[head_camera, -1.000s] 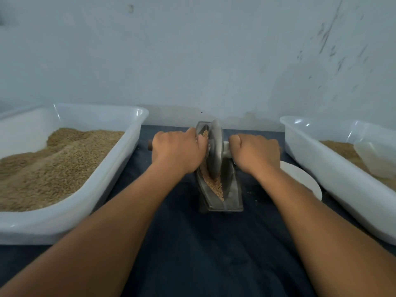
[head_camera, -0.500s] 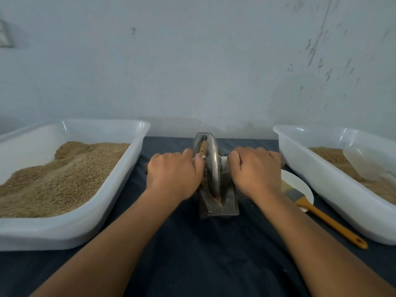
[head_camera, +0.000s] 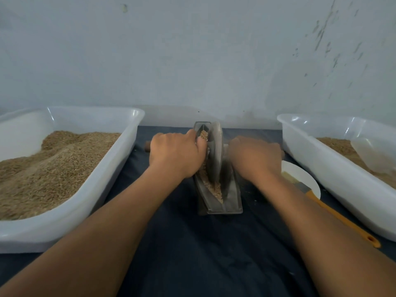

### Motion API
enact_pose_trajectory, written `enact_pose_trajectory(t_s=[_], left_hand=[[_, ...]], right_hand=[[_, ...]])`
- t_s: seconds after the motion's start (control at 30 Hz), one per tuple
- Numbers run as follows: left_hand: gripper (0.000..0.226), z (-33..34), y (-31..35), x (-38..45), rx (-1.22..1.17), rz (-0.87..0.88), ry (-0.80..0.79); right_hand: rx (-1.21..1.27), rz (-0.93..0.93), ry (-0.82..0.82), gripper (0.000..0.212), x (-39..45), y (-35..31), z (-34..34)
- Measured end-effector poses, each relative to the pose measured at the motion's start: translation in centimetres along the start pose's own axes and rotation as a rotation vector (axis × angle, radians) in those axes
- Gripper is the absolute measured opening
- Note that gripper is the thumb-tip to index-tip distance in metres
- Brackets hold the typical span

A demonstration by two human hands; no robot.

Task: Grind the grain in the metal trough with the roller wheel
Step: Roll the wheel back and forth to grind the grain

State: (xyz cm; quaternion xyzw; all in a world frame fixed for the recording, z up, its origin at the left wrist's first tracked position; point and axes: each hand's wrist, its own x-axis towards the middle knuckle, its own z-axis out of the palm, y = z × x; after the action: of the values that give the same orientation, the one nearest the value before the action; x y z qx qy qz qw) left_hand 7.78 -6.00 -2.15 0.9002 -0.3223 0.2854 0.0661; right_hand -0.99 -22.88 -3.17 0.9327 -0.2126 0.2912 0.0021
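Gripping axle handles w/ both hands, left hand (head_camera: 175,154) & right hand (head_camera: 256,156) clenched either side of roller wheel (head_camera: 215,153); it looked heavy, stiff in metal trough (head_camera: 232,196).

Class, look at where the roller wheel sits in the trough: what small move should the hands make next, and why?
Probably draw the roller wheel back toward the near end of the metal trough. Both hands, left and right, grip its axle handles, the wheel stands in the far half, and coarse grain lies unrolled at the near end.
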Motion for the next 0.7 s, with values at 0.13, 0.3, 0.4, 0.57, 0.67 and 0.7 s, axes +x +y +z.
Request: enact_pose_trajectory(t_s=[0.13, 0.3, 0.4, 0.57, 0.67, 0.7], left_hand=[[0.042, 0.6, -0.2, 1.2, -0.032, -0.019, -0.056], [0.041, 1.6, -0.7, 2.7, -0.047, -0.058, -0.095], [0.039, 2.2, -0.8, 3.7, -0.060, -0.080, -0.110], [0.039, 2.7, -1.0, 5.4, -0.068, -0.105, -0.136], [0.042, 2.8, -1.1, 6.3, -0.053, -0.123, -0.165], [0.041, 2.9, -1.1, 6.5, -0.049, -0.125, -0.165]], right_hand=[[0.011, 0.015, -0.020, 0.043, 1.0, 0.0, 0.4], [-0.014, 0.010, -0.072, 0.043, 3.0, -0.3, 0.7], [-0.010, 0.006, -0.102, 0.039, 4.3, -0.2, 1.1], [0.070, 0.014, -0.182, 0.040, 6.3, 0.0, 1.6], [0.106, 0.020, -0.264, 0.040, 7.8, 0.0, 1.7], [0.102, 0.033, -0.288, 0.041, 8.2, 0.0, 1.7]])
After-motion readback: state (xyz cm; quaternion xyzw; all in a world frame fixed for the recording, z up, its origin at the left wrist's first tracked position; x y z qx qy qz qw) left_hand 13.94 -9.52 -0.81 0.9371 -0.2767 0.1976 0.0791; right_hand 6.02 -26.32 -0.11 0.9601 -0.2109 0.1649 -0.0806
